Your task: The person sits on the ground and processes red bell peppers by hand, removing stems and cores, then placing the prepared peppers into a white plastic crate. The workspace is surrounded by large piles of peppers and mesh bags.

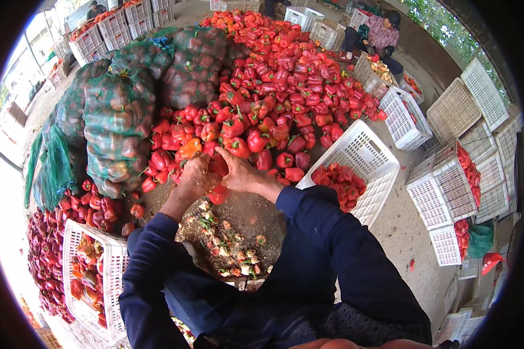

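Between my two hands is a red bell pepper [218, 165], in front of the large heap of red bell peppers [284, 78]. My left hand [198, 174] curls against the pepper's left side, its fingertips partly hidden. From the right, my right hand [240, 172] grips it with the thumb near the top. Just below the hands shows another red pepper piece [218, 194]; whether it is held or loose is unclear. An orange-red pepper [190, 148] lies just beyond my left hand. Pepper cores and seeds [227, 244] litter the ground between my legs.
A white plastic crate [377, 163] with red pepper pieces [343, 185] stands at my right. Another crate [115, 261] at my left holds mixed peppers. Green mesh sacks [118, 126] rise at the left. Crates are stacked [436, 187] at the far right. A person [382, 35] sits beyond the heap.
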